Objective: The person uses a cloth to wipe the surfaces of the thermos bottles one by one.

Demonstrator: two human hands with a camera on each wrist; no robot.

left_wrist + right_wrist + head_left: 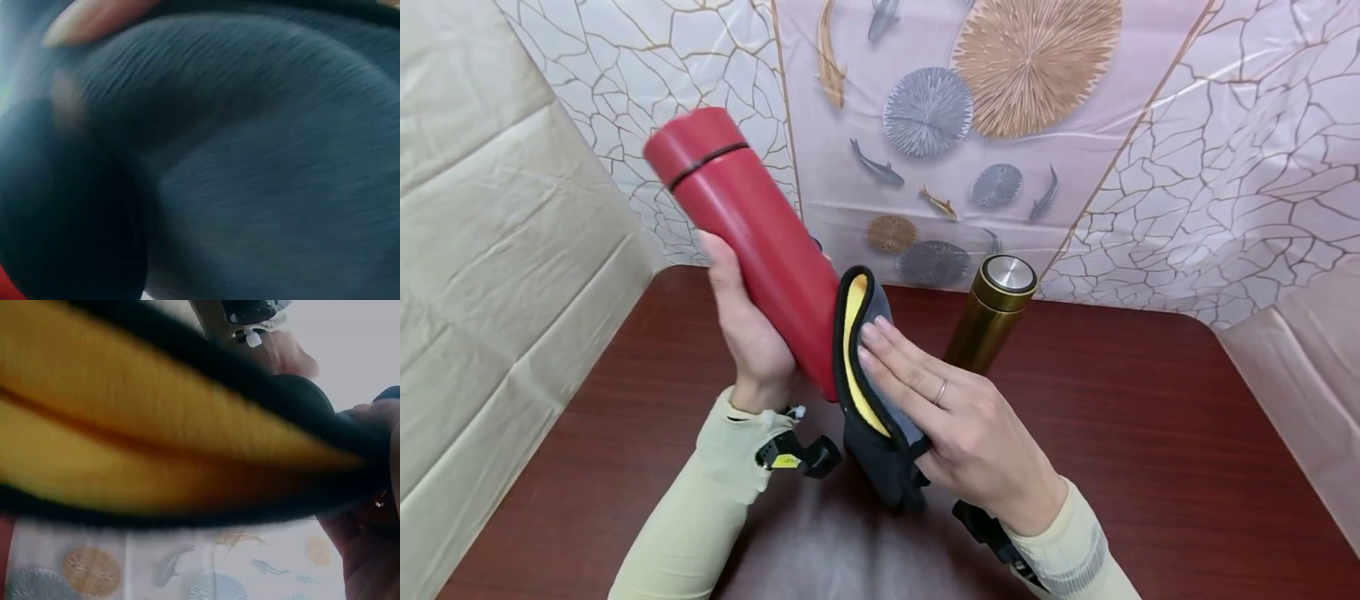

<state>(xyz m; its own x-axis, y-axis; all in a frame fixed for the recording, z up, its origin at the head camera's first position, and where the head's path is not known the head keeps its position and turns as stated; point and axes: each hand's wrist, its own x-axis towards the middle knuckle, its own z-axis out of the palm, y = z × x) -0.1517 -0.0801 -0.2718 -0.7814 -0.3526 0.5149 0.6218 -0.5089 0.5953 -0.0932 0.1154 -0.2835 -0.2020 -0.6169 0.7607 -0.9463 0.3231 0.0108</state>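
Observation:
My left hand (758,337) grips a red thermos flask (767,250) near its lower half, thumb along the near side, other fingers mostly hidden behind. The flask is tilted, its lid (696,142) up to the left. My right hand (955,417) holds a folded cloth (898,400), grey outside, yellow inside, with black edging, against the flask's lower end. Long fingers lie over the grey side; the thumb is hidden. In the left wrist view the grey cloth (269,162) fills most of the picture, blurred. The right wrist view shows its yellow inside (156,406) close up.
A gold-brown thermos flask (988,312) with a silver-topped lid stands on the dark red-brown table (1150,450), behind my right hand. Patterned sheeting (925,192) hangs behind the table, and cream sheeting (497,317) covers the left side.

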